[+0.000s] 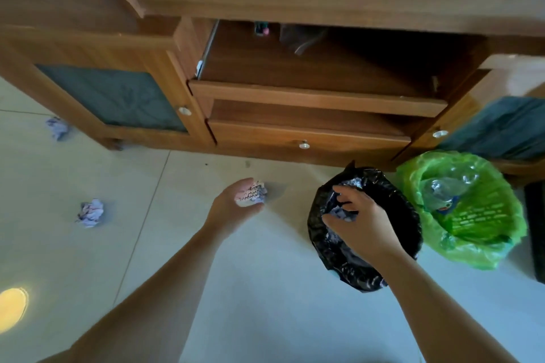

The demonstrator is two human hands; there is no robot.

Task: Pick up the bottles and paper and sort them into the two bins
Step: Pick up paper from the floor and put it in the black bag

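A person's right hand (361, 222) hovers over the black-lined bin (324, 244), fingers curled around a crumpled paper ball (339, 212), while the left hand (236, 205) cups a second patterned paper wad (253, 193), fingers loosely closed on it. Two more paper balls (90, 213) lie on the tiled floor (265, 303) toward its left edge, near a wooden cabinet (309, 138); clear bottles (442, 190) sit in the green-lined bin (501, 244). The paper looks light and soft, so a gentle pinch anywhere should hold it.
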